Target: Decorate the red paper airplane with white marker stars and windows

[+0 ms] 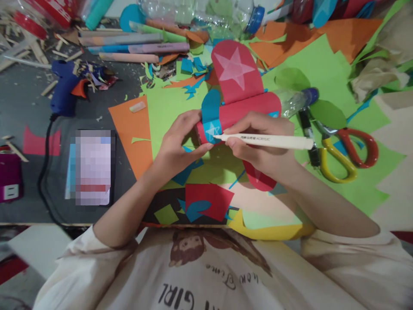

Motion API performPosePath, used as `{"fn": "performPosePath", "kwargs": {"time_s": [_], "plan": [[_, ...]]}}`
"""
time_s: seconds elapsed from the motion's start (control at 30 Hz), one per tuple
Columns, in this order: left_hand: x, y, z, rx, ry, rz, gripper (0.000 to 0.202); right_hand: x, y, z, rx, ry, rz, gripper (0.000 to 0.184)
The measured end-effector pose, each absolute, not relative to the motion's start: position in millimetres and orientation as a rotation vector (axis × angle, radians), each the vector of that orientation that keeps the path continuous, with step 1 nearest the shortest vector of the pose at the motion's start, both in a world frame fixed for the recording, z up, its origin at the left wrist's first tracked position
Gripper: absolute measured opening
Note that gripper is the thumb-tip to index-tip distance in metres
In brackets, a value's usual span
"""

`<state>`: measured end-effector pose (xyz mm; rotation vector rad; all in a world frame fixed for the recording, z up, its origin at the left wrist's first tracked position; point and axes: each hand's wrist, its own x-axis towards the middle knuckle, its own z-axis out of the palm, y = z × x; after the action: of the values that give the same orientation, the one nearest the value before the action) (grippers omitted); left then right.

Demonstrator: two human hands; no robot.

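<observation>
A red paper-covered bottle plane [247, 110] lies on green paper, its red wings marked with pale stars and its clear neck with a blue cap pointing right. Around its left end runs a blue band [209, 127] bearing a white star outline. My left hand [180, 137] grips that end, fingers behind and thumb in front. In my right hand [261, 137] is a white acrylic marker [271, 141], held like a pen. The marker's tip touches or nearly touches the star on the band. Part of the lower wing is hidden behind my right hand.
Scissors [338, 155] and a black pen [309, 137] lie on the right. A blue glue gun [66, 86], its cable and a phone [94, 168] are on the left. Markers [138, 45], plastic bottles [206, 15] and paper scraps crowd the back.
</observation>
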<state>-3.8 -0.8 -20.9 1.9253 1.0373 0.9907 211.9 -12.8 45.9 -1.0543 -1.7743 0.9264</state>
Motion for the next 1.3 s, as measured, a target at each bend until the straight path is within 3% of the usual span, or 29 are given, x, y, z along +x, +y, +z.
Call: {"fn": "performPosePath", "kwargs": {"time_s": [0.2,0.63,1.3], "plan": [[-3.6,-1.2,-19.6,1.907,1.066,0.974,0.052,214.2,-13.6,44.5,-1.165,-1.765,0.783,0.013],[-3.9,-0.6,-21.4,1.921,1.038,0.996,0.052,213.2,-12.3,44.3,-1.06,-1.781,0.902,0.017],[-3.9,-1.3,-20.0,1.924,1.028,0.993,0.054,210.1,-11.6,42.9,-0.995,-1.732,0.745,0.013]]}}
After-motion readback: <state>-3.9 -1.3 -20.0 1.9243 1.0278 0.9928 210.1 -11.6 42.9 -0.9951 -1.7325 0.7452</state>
